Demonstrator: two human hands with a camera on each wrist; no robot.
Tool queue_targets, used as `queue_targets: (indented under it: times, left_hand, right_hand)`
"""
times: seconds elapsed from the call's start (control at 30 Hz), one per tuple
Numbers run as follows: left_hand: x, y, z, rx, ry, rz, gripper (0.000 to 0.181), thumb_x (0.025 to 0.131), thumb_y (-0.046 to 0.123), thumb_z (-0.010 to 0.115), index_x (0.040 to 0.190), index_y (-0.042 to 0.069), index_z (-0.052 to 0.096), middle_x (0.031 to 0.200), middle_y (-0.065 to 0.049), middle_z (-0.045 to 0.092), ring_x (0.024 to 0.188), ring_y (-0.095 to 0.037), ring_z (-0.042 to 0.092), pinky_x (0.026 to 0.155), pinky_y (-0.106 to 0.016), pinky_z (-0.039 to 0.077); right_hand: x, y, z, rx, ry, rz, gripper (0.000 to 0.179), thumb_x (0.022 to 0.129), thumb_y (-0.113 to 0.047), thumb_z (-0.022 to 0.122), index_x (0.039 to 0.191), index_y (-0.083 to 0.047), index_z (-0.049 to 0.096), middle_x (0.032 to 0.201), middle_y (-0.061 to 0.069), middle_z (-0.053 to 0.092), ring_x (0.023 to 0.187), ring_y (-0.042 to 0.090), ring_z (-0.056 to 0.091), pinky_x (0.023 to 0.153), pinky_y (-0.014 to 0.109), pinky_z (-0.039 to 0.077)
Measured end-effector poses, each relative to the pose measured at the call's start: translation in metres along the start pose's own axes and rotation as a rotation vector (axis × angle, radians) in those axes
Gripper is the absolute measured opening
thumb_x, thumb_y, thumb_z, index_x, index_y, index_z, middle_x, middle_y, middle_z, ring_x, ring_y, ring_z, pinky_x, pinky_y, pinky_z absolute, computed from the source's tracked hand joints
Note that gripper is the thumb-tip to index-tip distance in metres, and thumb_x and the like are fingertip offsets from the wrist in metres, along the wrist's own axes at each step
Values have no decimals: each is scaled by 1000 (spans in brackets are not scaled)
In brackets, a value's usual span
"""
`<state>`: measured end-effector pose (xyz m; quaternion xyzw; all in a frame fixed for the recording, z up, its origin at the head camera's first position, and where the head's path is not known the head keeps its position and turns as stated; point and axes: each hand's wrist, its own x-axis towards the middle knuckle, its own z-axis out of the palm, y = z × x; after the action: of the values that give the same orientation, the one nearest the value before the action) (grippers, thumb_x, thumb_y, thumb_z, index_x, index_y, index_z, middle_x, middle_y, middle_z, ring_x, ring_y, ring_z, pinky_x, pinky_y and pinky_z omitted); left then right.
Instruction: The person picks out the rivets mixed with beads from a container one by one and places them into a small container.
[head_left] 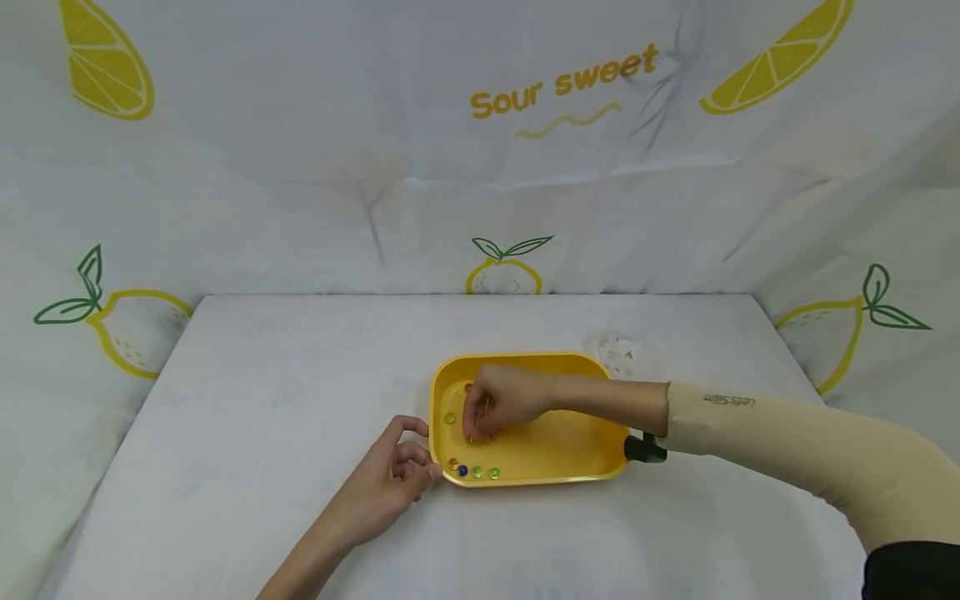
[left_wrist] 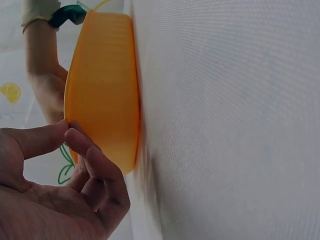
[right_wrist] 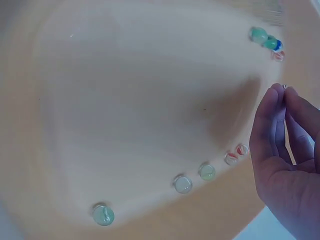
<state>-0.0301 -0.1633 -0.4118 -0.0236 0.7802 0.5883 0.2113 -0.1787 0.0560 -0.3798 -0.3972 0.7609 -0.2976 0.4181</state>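
A yellow tray [head_left: 555, 450] with rounded corners holds several glass marbles. Along its near-left edge sit an amber marble [head_left: 453, 463], a blue marble [head_left: 462, 471] and green marbles [head_left: 477, 472]; a yellow-green marble [head_left: 450, 417] lies by the left wall. My right hand [head_left: 510, 400] reaches into the tray, fingers pointing down. Its thumb and fingertips pinch a small marble [right_wrist: 285, 86], mostly hidden by them. At the tray's near-left corner, my left hand [head_left: 393, 483] pinches the rim between thumb and fingers, seen close in the left wrist view. The right hand covers part of the tray floor.
Behind the tray's far-right corner lies a clear, see-through item [head_left: 618, 357] with small spots. A white cloth [head_left: 262, 417] covers the table. Lemon-printed sheeting [head_left: 300, 167] hangs behind and at both sides. A dark piece [head_left: 645, 448] hangs under the right wrist.
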Motion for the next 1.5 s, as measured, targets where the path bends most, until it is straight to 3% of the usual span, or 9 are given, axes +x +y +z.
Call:
queue_targets:
  times: [0.43,0.7,0.9,1.3,1.5]
  left_hand:
    - [2,-1,0,11,1,4,50,101,16,73,142,11,45,98,-9,72,70,-14,56,61,-23,42]
    - [2,0,0,20,14,-7,49,100,16,73,141,12,46,96,-8,72,69,-15,55,60,-23,42]
    - [1,1,-1,22,5,6,49,100,15,73,141,11,46,95,-9,72,71,-14,56,61,-22,43]
    - [0,2,-1,31,7,11,47,100,15,73,140,12,47,96,-10,72,71,-13,57,63,-22,44]
    - [0,1,-1,28,1,17,48,100,15,72,140,11,46,96,-9,72,71,-13,57,63,-22,43]
  right_hand:
    - [-14,-14,-13,12,77,-44,9,99,-1,74,105,-2,81,101,13,83,82,6,73,81,25,65]
    - [-28,-19,-20,-4,120,-64,10,101,-5,74,108,-2,81,105,17,82,86,18,77,82,25,65]
    - [-44,-23,-28,0,165,-69,12,101,-6,75,111,-5,81,104,11,83,93,32,78,84,27,66]
    - [-77,-18,-42,-25,304,-53,8,101,-8,76,107,-8,81,100,2,82,90,19,76,86,34,66]
    - [-91,-10,-46,2,367,-35,7,100,-9,78,106,-11,81,101,2,82,89,15,76,85,30,66]
